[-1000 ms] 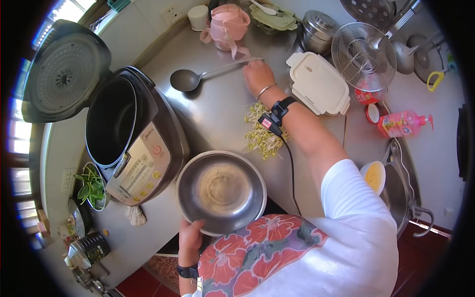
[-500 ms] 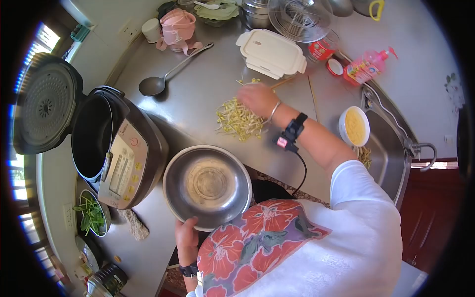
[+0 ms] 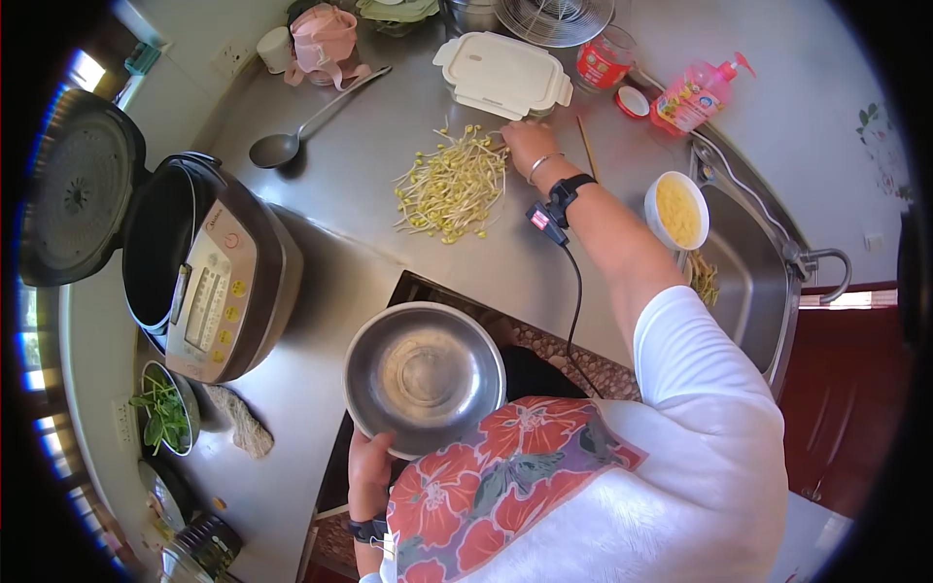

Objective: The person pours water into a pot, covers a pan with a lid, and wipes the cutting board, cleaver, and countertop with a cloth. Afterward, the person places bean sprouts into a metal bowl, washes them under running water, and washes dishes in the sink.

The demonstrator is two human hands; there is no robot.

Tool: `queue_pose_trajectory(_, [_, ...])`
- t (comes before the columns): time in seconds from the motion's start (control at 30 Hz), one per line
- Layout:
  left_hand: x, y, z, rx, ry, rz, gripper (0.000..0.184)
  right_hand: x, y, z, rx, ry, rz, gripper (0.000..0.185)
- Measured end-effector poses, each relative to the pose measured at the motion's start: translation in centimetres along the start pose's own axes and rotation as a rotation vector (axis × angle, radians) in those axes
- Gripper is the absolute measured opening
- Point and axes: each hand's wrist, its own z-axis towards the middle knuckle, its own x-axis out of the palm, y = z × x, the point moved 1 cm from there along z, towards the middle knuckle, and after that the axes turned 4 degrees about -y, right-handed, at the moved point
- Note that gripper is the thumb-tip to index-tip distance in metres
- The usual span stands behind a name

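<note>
My left hand (image 3: pixel 370 473) grips the near rim of a wide steel bowl (image 3: pixel 423 374). The bowl holds nothing visible and is held at the counter's front edge, close to my floral apron. A loose pile of bean sprouts (image 3: pixel 452 185) lies on the steel counter. Just right of the pile, my right hand (image 3: pixel 531 148) is lowered with its fingers curled, below a white lidded box (image 3: pixel 503 76). What its fingertips hold, if anything, is hidden. A chopstick (image 3: pixel 588 148) lies to the right of this hand.
An open-lidded rice cooker (image 3: pixel 233 282) stands left, with a ladle (image 3: pixel 277 149) beyond it. Green leaves (image 3: pixel 161 408) fill a bowl lower left. On the right, a bowl of yellow food (image 3: pixel 680 211) sits by the sink (image 3: pixel 748 291). A pink pump bottle (image 3: pixel 695 95) stands behind.
My right hand has moved off the sprouts to their right side, uncovering the pile. The bowl in my left hand has shifted slightly right. The whole view has shifted a little.
</note>
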Motion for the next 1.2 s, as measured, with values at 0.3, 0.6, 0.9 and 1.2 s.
queue_pose_trajectory(0.3, [5.2,5.0,0.6,-0.081,-0.088,-0.117,0.04,-1.6,-5.2,-4.2,-0.142,-0.176,-0.022,0.018])
queue_pose_trajectory(0.6, [5.6,8.9,4.8,-0.009,-0.105,-0.115,0.055,-1.7,-9.0,-6.1,0.088,-0.232,-0.029,0.021])
queue_pose_trajectory(0.9, [4.5,11.1,6.7,-0.032,-0.14,-0.205,0.059,0.3,-1.2,-3.6,-0.081,-0.327,0.586,0.034])
queue_pose_trajectory(1.2, [4.7,11.1,10.1,0.101,-0.223,-0.223,0.051,1.0,5.8,1.1,-0.402,-0.169,0.44,0.045])
